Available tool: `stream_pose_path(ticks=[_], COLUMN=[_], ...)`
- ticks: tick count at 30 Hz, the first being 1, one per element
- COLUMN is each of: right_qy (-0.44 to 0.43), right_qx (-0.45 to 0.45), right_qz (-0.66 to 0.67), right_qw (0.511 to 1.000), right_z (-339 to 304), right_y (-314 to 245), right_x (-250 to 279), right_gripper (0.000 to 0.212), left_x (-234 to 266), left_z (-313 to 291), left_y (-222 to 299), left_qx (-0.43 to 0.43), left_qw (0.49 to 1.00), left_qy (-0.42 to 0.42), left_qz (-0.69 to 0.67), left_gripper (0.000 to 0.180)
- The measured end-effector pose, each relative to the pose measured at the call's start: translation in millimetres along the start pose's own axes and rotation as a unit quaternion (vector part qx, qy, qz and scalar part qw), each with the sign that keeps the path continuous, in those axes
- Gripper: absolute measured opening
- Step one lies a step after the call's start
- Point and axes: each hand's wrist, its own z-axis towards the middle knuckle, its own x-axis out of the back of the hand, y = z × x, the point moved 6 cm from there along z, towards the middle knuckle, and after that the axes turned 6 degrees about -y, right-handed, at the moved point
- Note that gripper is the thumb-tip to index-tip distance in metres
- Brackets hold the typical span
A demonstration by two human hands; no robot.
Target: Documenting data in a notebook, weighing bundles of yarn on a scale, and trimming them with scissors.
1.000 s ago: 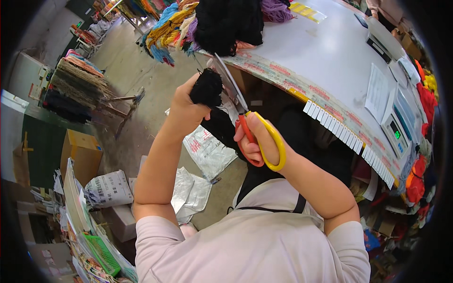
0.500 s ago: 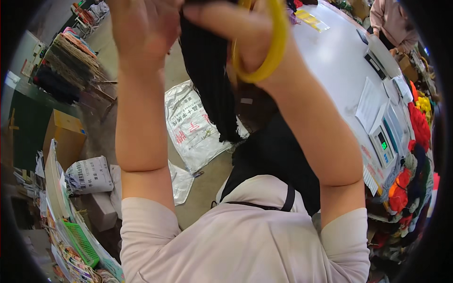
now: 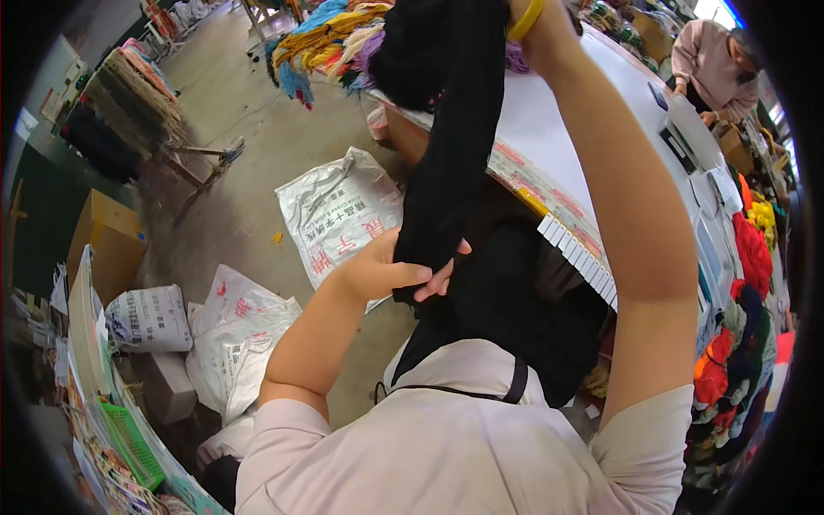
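A long hank of black yarn (image 3: 459,129) stretches from the top edge down to the middle of the picture. My left hand (image 3: 421,273) is closed round its lower end, thumb in front and fingers curled from the far side. Higher up, at the top edge, my right hand (image 3: 525,12) is at the upper part of the hank, gripping it; its fingers are mostly cut off by the frame. A yellow ring (image 3: 529,19) loops round that hand. Behind the upper hank hangs a wider black bundle (image 3: 408,56).
A white table (image 3: 549,112) stands at the right, with coloured yarn (image 3: 339,39) heaped at its far left corner. White printed sacks (image 3: 330,210) lie on the floor. A wooden stand (image 3: 202,172) is at the left. Another person (image 3: 712,64) works across the table.
My left hand has come down from the top to the lower end of the black yarn. My right hand has moved up and right. The yarn now slants rather than hanging loose.
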Motion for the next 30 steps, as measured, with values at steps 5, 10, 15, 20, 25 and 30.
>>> stream_pose_path(ticks=[5, 10, 15, 20, 25, 30], right_qy=[0.025, -0.129, -0.269, -0.332, -0.310, -0.179], right_qx=[-0.305, -0.345, -0.290, -0.382, -0.328, -0.393], right_qz=[-0.168, 0.206, 0.388, 0.490, 0.518, 0.578], right_qw=[0.937, 0.906, 0.832, 0.709, 0.727, 0.692], right_z=[-67, -139, -230, -305, -298, -268], right_y=[109, 16, -52, -63, -62, -47], right_x=[-37, -83, -106, -133, -153, -158], right_gripper=[0.059, 0.044, 0.057, 0.062, 0.048, 0.052], left_x=[-6, 21, 59, 75, 77, 72], left_z=[-15, -26, -28, -22, -22, -13], left_y=[15, 25, 9, -5, -17, -39], left_qx=[-0.088, -0.113, -0.134, -0.144, -0.114, -0.082], left_qw=[0.982, 0.936, 0.919, 0.921, 0.910, 0.921], left_qy=[0.165, 0.331, 0.371, 0.362, 0.399, 0.376], left_qz=[-0.027, -0.045, 0.027, -0.018, -0.009, -0.059], left_gripper=[0.037, 0.034, 0.071, 0.075, 0.081, 0.068])
